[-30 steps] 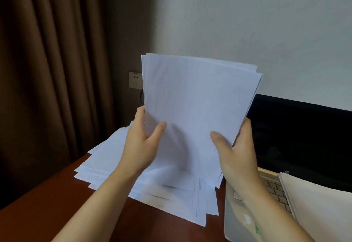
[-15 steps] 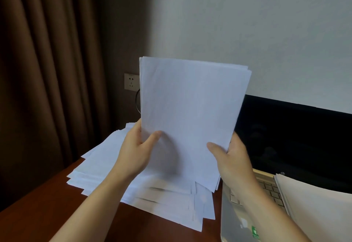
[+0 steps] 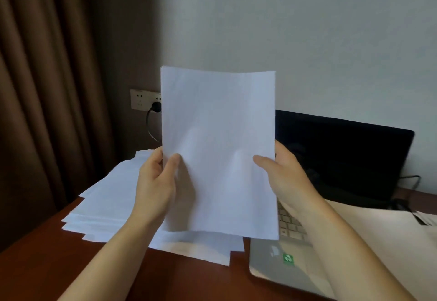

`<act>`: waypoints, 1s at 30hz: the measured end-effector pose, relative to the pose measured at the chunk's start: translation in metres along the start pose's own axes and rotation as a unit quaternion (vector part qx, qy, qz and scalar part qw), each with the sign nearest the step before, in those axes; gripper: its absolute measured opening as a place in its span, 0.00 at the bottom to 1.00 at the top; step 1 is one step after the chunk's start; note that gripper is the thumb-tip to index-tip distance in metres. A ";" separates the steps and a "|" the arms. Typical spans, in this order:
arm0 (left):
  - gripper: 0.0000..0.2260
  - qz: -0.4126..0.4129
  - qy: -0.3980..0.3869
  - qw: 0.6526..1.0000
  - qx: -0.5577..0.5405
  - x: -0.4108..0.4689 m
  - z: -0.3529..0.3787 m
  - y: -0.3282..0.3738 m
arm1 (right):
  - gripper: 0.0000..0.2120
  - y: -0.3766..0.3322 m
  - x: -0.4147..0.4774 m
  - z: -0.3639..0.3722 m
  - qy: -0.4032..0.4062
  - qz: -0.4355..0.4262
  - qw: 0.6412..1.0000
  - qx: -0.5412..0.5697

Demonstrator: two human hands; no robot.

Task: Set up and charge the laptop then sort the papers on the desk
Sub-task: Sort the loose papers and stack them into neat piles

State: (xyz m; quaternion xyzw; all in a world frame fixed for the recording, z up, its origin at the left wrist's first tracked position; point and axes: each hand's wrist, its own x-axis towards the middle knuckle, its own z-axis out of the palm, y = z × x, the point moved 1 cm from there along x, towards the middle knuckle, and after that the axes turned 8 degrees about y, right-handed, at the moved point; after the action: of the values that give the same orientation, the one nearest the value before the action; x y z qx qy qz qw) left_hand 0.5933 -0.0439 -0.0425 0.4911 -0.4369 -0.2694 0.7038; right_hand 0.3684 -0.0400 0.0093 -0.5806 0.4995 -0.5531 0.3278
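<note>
Since the laptop stands open and a plug fills the socket, setup appears done. Left hand and right hand clamp a sheaf; the lower-left pile awaits sorting.

white paper sheaf: matt, smooth. Red-brown wood surface: slight sheen. Silver laptop deck: satin, metal vs plastic unclr; its black screen glossy. Brown cloth curtain: matt.

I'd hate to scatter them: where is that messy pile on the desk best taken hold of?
Probably under the pile, at its left and right edges, coming in from both sides. Its sheets lie flat on the desk, fanned out of line, so a one-corner grip would likely lift only some.
</note>
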 end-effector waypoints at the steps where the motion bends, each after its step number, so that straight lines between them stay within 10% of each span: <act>1: 0.08 -0.032 -0.007 0.999 0.000 -0.007 0.005 0.000 | 0.14 -0.002 -0.002 -0.011 0.004 0.012 1.000 -0.006; 14: 0.12 -0.117 -0.231 0.963 0.076 -0.131 0.123 0.021 | 0.09 0.051 -0.081 -0.199 0.150 0.134 0.977 -0.076; 30: 0.15 0.025 -0.344 0.883 0.318 -0.181 0.188 0.014 | 0.18 0.093 -0.123 -0.290 0.176 0.093 0.932 -0.303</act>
State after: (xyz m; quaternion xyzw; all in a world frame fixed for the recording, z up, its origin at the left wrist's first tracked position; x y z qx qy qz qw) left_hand 0.3417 0.0219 -0.0679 0.5537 -0.7259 -0.2500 0.3225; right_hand 0.0808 0.0995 -0.0659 -0.4970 0.7444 -0.4359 0.0934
